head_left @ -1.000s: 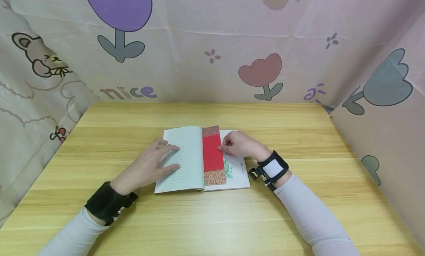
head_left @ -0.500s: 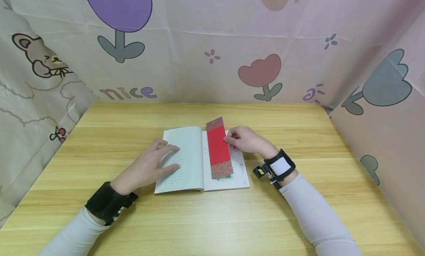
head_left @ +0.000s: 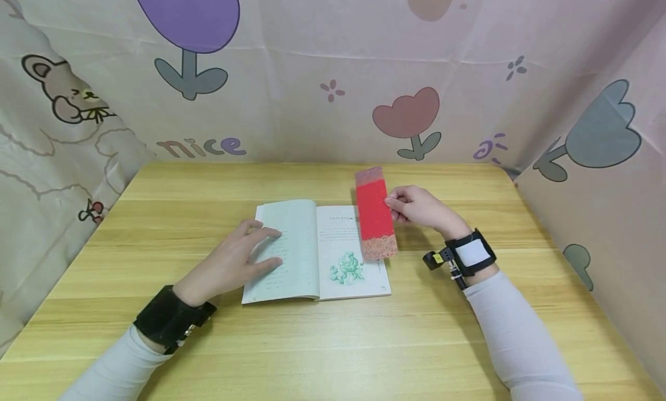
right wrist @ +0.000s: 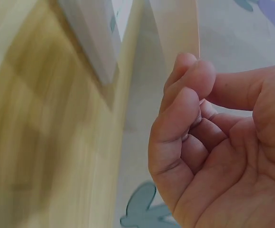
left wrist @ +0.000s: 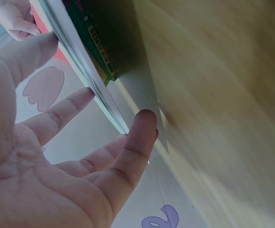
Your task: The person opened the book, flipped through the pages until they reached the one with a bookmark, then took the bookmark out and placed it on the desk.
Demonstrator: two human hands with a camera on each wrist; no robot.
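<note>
An open book (head_left: 338,239) lies on the table, with text and a green rose drawing on its right page. My left hand (head_left: 236,265) rests on the left page with its fingers spread; in the left wrist view its fingertips (left wrist: 87,95) touch the page by the book's edge. With thumb and fingers my right hand (head_left: 421,207) pinches the right edge of a red bookmark (head_left: 373,210) that has patterned ends. The bookmark is raised over the upper right corner of the book. From the right wrist camera only its pale underside (right wrist: 178,28) shows, above the pinching fingers.
The wooden table (head_left: 322,349) extends around the book on every side. A printed cloth (head_left: 291,112) hangs behind the table and along both its sides. Both wrists wear black straps (head_left: 470,252) with small cameras.
My right hand has lifted the bookmark from beside the book's fold and carried it right and away from me, uncovering the rose drawing. The left hand has stayed in place.
</note>
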